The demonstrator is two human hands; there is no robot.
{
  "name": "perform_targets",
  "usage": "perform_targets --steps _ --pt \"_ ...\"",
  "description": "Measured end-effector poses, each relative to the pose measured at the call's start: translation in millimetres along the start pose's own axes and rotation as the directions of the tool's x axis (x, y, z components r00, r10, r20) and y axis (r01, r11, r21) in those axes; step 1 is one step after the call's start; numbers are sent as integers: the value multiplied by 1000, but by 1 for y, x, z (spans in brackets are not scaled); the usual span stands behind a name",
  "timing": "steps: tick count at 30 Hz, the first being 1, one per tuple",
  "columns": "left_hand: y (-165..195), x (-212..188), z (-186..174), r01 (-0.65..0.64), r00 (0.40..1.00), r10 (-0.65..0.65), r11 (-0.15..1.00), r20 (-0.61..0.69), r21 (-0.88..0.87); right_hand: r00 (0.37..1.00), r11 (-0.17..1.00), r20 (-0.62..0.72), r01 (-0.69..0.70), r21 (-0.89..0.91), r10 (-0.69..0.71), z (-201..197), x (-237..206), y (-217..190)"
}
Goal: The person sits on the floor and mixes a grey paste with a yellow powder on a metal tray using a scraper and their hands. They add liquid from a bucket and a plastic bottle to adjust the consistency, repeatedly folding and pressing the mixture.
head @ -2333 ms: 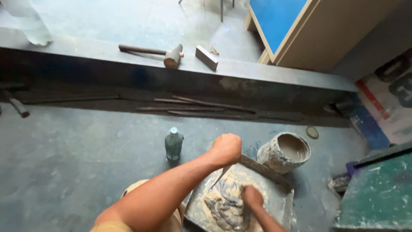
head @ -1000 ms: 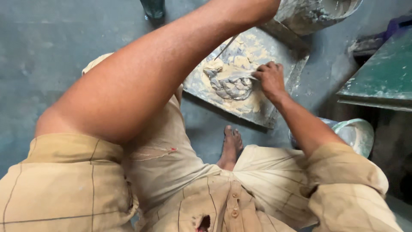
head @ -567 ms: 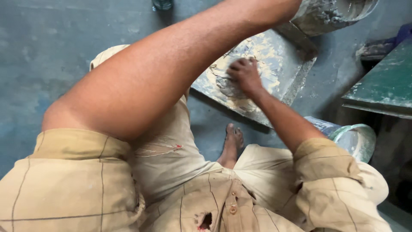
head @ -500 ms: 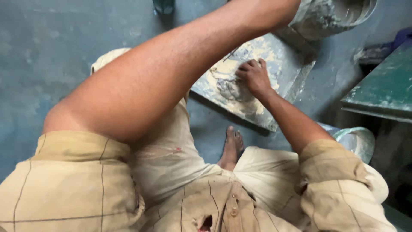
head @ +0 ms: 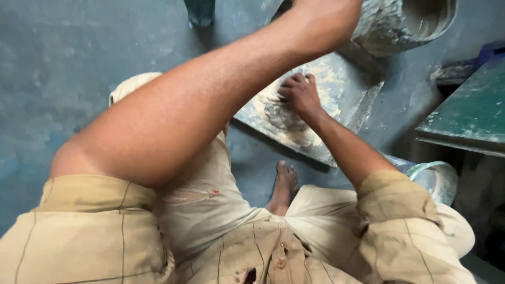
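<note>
One hand, your right hand [head: 299, 94], lies flat with fingers together on the grey paste [head: 279, 113] heaped mid-slab [head: 350, 100], while your left fist's grip is out of sight at twelve o'clock beside the bucket [head: 405, 23]; press unevenly and that tilted slab could slip.

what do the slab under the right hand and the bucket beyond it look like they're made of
The slab looks like a flat board, perhaps wood or stone: straight dark edges, face smeared with pale, matte putty or plaster where the right hand presses. The bucket is too caked in grey crust to tell metal from plastic.
</note>
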State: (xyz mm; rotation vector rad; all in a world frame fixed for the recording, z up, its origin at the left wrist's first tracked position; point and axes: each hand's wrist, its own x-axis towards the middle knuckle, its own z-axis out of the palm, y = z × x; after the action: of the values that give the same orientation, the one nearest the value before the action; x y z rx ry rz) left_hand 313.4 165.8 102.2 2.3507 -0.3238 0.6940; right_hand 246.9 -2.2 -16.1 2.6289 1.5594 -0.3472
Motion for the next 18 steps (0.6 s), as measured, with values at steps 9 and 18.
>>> perform_targets --steps 9,18 --pt "7 -1 -41 202 937 -232 970 261 136 837 866 -251 -500 7 486 1 24 33" --pt "8 5 -75 320 835 -390 918 387 234 752 660 128 -636 400 647 18 -10 -1"
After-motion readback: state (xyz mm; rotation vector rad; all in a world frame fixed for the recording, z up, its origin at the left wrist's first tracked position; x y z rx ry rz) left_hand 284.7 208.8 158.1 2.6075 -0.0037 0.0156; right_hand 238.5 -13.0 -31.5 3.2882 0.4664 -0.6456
